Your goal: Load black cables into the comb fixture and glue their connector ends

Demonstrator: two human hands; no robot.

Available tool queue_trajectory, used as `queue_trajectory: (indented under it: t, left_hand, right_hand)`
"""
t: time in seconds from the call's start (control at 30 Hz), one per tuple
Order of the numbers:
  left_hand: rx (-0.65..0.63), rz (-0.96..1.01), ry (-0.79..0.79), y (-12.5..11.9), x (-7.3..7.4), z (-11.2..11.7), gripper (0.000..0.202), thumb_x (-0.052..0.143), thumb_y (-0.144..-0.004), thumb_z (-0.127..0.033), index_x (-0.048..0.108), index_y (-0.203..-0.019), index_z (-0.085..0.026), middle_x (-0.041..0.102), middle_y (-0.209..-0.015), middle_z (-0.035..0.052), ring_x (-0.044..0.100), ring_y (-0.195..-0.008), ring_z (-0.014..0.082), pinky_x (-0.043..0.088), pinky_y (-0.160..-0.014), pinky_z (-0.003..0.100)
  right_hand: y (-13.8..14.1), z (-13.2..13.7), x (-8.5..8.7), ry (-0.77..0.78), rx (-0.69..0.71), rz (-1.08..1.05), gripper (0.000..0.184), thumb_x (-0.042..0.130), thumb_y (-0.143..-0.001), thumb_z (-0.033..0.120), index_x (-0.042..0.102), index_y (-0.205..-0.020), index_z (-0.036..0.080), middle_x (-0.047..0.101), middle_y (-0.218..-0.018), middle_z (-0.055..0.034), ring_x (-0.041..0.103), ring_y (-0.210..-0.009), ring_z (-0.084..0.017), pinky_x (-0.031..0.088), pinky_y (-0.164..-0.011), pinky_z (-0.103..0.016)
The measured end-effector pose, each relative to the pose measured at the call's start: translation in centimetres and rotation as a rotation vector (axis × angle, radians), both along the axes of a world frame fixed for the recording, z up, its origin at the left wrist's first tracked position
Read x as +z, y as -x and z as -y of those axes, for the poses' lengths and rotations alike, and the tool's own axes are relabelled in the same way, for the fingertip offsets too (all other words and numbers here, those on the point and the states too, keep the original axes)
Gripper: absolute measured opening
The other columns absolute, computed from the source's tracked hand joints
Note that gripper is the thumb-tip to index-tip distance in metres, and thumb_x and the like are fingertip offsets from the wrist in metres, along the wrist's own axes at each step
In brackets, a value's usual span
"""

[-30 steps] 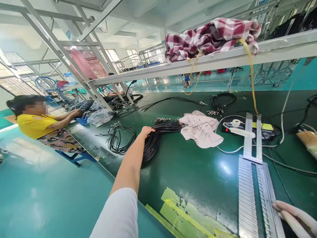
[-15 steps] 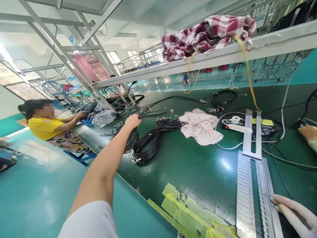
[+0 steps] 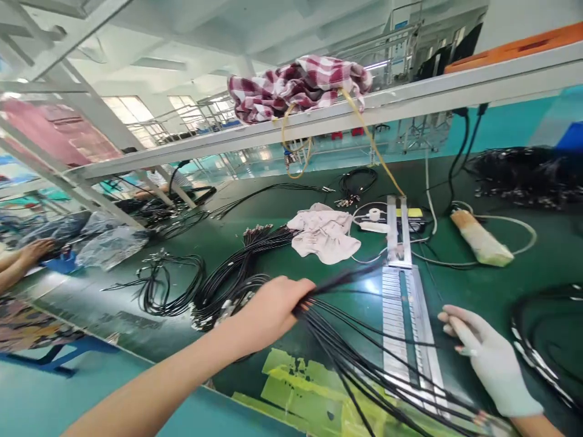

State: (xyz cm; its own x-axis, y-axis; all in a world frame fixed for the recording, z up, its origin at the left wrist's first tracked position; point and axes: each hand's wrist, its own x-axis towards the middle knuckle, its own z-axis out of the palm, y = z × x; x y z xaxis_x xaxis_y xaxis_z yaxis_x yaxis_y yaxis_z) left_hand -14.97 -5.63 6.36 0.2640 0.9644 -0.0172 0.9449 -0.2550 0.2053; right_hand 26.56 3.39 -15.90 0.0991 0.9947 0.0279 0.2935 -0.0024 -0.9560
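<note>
My left hand [image 3: 277, 306] is bare and closed round a bundle of black cables [image 3: 350, 349]. The bundle's strands fan out to the right, over a slotted metal fixture [image 3: 398, 321] on the bench, and down toward the lower right. My right hand [image 3: 489, 355], in a white glove, is just right of the fixture, with loosely bent fingers and nothing visible in them. Left of my left hand lie a thick looped bunch of black cables [image 3: 218, 273] and a smaller coil [image 3: 159, 285]. A pale crumpled cloth [image 3: 323, 233] lies behind my left hand.
A shelf rail [image 3: 401, 97] crosses above the green bench, bearing a checked cloth [image 3: 300, 88]. Yellow tape [image 3: 296, 382] covers the front edge. A taped block [image 3: 483, 240] and more black cables [image 3: 523, 176] lie right. A co-worker's hands [image 3: 34, 252] are at far left.
My left hand has come back from the far left toward the fixture, bringing the cable bundle. The view has turned right. My right hand is now apart from the fixture's edge.
</note>
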Motion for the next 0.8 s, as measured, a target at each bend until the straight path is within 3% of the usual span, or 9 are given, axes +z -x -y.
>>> queue_trajectory:
  t: [0.1, 0.17, 0.47, 0.53, 0.57, 0.6, 0.67, 0.73, 0.8]
  left_hand:
    - [-0.212, 0.106, 0.221, -3.1, -5.8, -4.5, 0.011, 0.061, -0.088, -0.025, 0.071, -0.092, -0.022, 0.073, -0.091, 0.0051, 0.067, -0.084, 0.0202, 0.047, -0.080, 0.030]
    - [-0.249, 0.136, 0.284, -3.5, -8.5, -7.0, 0.019, 0.075, -0.082, -0.039, 0.072, -0.084, -0.020, 0.072, -0.086, 0.0043, 0.066, -0.081, 0.0187, 0.046, -0.076, 0.027]
    - [0.002, 0.063, 0.283, 1.0, -11.3, -16.4, 0.052, 0.059, -0.087, -0.066, 0.071, -0.080, -0.015, 0.064, -0.066, 0.0049, 0.057, -0.062, 0.0186, 0.037, -0.060, 0.028]
    - [0.025, 0.022, 0.235, -0.4, -12.9, -17.4, 0.049, 0.066, -0.082, -0.064, 0.069, -0.085, -0.015, 0.069, -0.078, 0.0098, 0.062, -0.072, 0.0238, 0.041, -0.066, 0.031]
    - [0.017, 0.010, 0.206, -1.6, -13.8, -17.8, 0.048, 0.068, -0.081, -0.062, 0.069, -0.091, -0.016, 0.071, -0.087, 0.0121, 0.064, -0.080, 0.0266, 0.044, -0.071, 0.032]
    - [-0.004, 0.004, 0.178, -3.1, -14.6, -18.1, 0.047, 0.069, -0.081, -0.059, 0.068, -0.100, -0.016, 0.071, -0.097, 0.0136, 0.065, -0.089, 0.0286, 0.045, -0.076, 0.033]
    - [-0.072, 0.000, 0.137, -6.2, -15.6, -18.5, 0.046, 0.066, -0.085, -0.052, 0.063, -0.115, -0.017, 0.071, -0.109, 0.0137, 0.065, -0.101, 0.0287, 0.046, -0.083, 0.034]
    - [-0.154, -0.006, 0.115, -8.5, -15.7, -18.8, 0.041, 0.060, -0.090, -0.045, 0.060, -0.121, -0.018, 0.071, -0.108, 0.0117, 0.066, -0.100, 0.0263, 0.046, -0.082, 0.033]
    - [-0.232, -0.017, 0.092, -9.4, -14.8, -19.0, 0.033, 0.053, -0.095, -0.042, 0.061, -0.117, -0.019, 0.071, -0.102, 0.0098, 0.066, -0.094, 0.0245, 0.045, -0.077, 0.032]
  right_hand:
    - [-0.7, -0.3, 0.3, 0.048, -0.042, -0.132, 0.050, 0.067, -0.087, 0.061, 0.071, -0.121, 0.024, 0.077, -0.108, -0.0097, 0.075, -0.090, -0.028, 0.063, -0.090, -0.045]
    - [-1.1, -0.7, 0.4, 0.023, -0.067, -0.185, 0.052, 0.069, -0.087, 0.060, 0.071, -0.120, 0.020, 0.076, -0.105, -0.0111, 0.074, -0.085, -0.025, 0.063, -0.088, -0.043]
    - [-1.0, -0.4, 1.9, -0.210, -0.243, -0.216, 0.038, 0.053, -0.101, 0.047, 0.065, -0.123, 0.018, 0.071, -0.095, -0.0067, 0.066, -0.075, -0.019, 0.057, -0.076, -0.036]
    - [1.2, 1.2, 3.4, -0.354, -0.039, -0.009, 0.027, 0.055, -0.101, 0.039, 0.068, -0.117, 0.022, 0.072, -0.096, -0.0063, 0.068, -0.083, -0.022, 0.057, -0.080, -0.038]
    - [2.9, 1.9, 4.2, -0.407, 0.205, 0.154, 0.022, 0.057, -0.100, 0.035, 0.070, -0.115, 0.024, 0.073, -0.102, -0.0064, 0.069, -0.092, -0.024, 0.057, -0.086, -0.040]
    - [4.9, 2.4, 5.0, -0.453, 0.475, 0.324, 0.025, 0.061, -0.097, 0.033, 0.070, -0.120, 0.026, 0.073, -0.111, -0.0070, 0.068, -0.102, -0.026, 0.055, -0.094, -0.043]
    - [9.5, 2.5, 6.5, -0.550, 0.790, 0.595, 0.052, 0.066, -0.090, 0.027, 0.058, -0.140, 0.018, 0.064, -0.135, -0.0143, 0.060, -0.124, -0.031, 0.048, -0.108, -0.048]
    - [13.7, 1.6, 7.5, -0.548, 0.883, 0.889, 0.067, 0.071, -0.082, 0.025, 0.052, -0.142, 0.005, 0.058, -0.139, -0.0244, 0.053, -0.130, -0.040, 0.042, -0.112, -0.056]
    - [16.5, 0.2, 8.0, -0.485, 0.927, 1.051, 0.049, 0.071, -0.081, 0.022, 0.062, -0.125, 0.004, 0.067, -0.115, -0.0230, 0.062, -0.114, -0.040, 0.042, -0.109, -0.060]
